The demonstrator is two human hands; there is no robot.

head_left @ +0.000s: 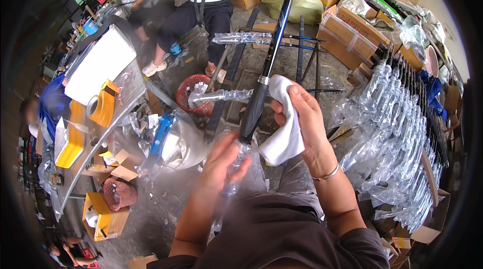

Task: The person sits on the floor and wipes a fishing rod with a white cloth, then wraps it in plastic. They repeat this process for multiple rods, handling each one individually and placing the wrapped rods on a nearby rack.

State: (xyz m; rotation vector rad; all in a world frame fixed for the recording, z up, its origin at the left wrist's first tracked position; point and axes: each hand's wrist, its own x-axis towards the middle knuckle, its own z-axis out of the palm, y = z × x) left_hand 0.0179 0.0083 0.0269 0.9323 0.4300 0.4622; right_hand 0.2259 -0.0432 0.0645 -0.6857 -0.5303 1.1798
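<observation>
A dark fishing rod (275, 45) slants up and away in front of me, with a black grip and a silver collar. Clear plastic wrap (236, 167) covers its lower end. My left hand (223, 162) curls loosely around that wrapped end, slightly blurred. In my right hand (306, 118) is a folded white cloth (286, 130), pinched between thumb and fingers. The cloth lies right beside the rod's collar, its lower part hanging down. Whether the cloth touches the rod is hard to tell.
Many plastic-wrapped rods (397, 133) lean in a row at right. Ahead, a metal rack (234, 75) bears more wrapped rods beside a red basket (184, 99). A table (123, 110) with tape rolls stands left. Two people sit beyond; cardboard boxes (347, 35) are stacked at far right.
</observation>
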